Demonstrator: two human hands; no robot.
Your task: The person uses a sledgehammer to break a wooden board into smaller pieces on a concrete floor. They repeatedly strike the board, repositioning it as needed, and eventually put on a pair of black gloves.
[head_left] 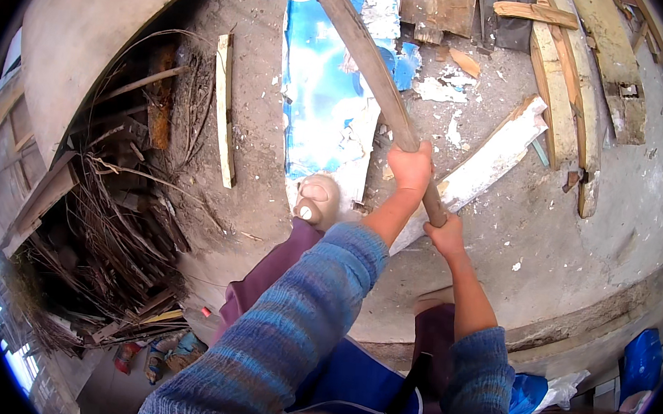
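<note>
Both hands grip a long wooden tool handle (pixel 361 48) that slants from the middle of the view up to the far left. Its dark head is mostly cut off by the top edge, so the tool's kind does not show. My left hand (pixel 411 168) wraps the handle higher up; my right hand (pixel 446 234) closes round its butt end. Under the handle's far part lies a board (pixel 321 96) with flaking blue and white paint, and my left shoe (pixel 318 196) rests at its near end. A whitish weathered plank (pixel 498 153) lies slanted beside my hands, partly hidden by them.
Brushwood and sticks (pixel 119 244) are heaped at the left below a curved pale sheet (pixel 98 37). A narrow wood strip (pixel 225 111) lies on the ground. Several long planks (pixel 590 135) lie at the far right. A low concrete ledge (pixel 573 327) runs along the near right.
</note>
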